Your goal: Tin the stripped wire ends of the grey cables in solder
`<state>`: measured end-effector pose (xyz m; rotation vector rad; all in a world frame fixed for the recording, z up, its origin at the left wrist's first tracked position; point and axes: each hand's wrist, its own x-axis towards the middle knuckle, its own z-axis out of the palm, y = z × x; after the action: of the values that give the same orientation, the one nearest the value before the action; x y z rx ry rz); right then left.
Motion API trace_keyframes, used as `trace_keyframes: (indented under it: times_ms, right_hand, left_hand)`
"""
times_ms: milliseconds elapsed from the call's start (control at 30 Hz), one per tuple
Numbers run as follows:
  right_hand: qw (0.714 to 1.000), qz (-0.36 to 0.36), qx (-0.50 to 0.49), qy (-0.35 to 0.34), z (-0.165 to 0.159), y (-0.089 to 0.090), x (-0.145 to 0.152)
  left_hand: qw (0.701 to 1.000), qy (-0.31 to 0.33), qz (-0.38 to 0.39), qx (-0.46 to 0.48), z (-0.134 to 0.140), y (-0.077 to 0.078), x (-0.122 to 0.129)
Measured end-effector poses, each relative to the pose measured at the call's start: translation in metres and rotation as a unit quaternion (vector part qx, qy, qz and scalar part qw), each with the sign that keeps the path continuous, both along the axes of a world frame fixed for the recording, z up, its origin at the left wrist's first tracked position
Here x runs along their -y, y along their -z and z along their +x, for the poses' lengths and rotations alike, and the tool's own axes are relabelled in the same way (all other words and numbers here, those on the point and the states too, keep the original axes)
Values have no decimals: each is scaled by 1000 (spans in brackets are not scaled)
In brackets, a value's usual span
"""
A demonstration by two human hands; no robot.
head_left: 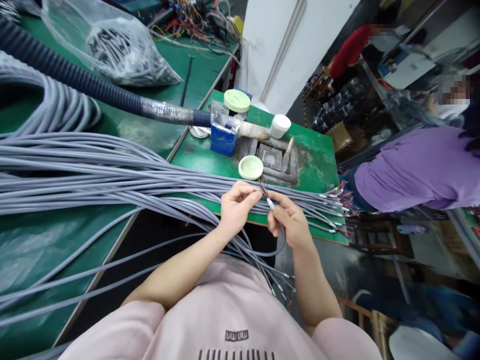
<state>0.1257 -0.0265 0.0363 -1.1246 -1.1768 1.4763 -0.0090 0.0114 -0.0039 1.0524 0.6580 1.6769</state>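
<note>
A grey cable's end with a white sleeve [270, 203] is held in my right hand [292, 222], the thumb and fingers closed around it. Thin coloured wires [263, 187] fan out of the sleeve toward the upper left. My left hand [237, 206] pinches the tips of these wires between thumb and fingers; which strands it grips is too small to tell. Just beyond my hands sits a pale green dish [251, 167]. A thick bundle of grey cables [150, 175] runs under and behind my hands, its stripped coloured ends [343, 197] lying at the right table edge.
Behind the dish is a dirty metal solder pot [270, 157], with a wooden stick on it. A blue box [223, 137] supports a black ribbed hose [93, 82]. A green lid [237, 100] and white cup [280, 126] stand farther back. A person in purple [412, 167] is at the right.
</note>
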Motion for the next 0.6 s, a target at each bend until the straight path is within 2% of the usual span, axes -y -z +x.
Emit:
trace_keyframes:
  times_ms: [67, 133, 167, 233, 267, 300, 367, 433, 467, 600]
  right_hand:
    - [999, -1, -45, 25, 1, 4, 9]
    - [995, 9, -80, 62, -1, 6, 14]
    - [993, 15, -93, 77, -2, 6, 16]
    - [988, 30, -110, 102, -5, 6, 17]
    - [987, 35, -114, 111, -7, 6, 18]
    - [986, 36, -116, 118, -9, 7, 19]
    - [985, 30, -112, 127, -11, 10, 21]
    - [988, 16, -91, 123, -8, 12, 23]
    - [991, 9, -69, 111, -4, 12, 24]
    - [993, 44, 83, 76, 23, 0, 22]
  left_hand:
    - [993, -5, 90, -72, 0, -3, 3]
    - [987, 9, 129, -100, 4, -5, 7]
    - [990, 16, 109, -89, 6, -5, 9]
    - [998, 47, 13, -36, 13, -3, 13]
    - [996, 82, -42, -2, 16, -2, 15]
    - [987, 132, -91, 28, 18, 0, 16]
    - [950, 259, -161, 59, 22, 2, 19]
    - [909, 362, -196, 70, 21, 3, 21]
    - [896, 389, -202, 75, 20, 4, 22]
    - [901, 388, -179, 70, 9, 3, 23]
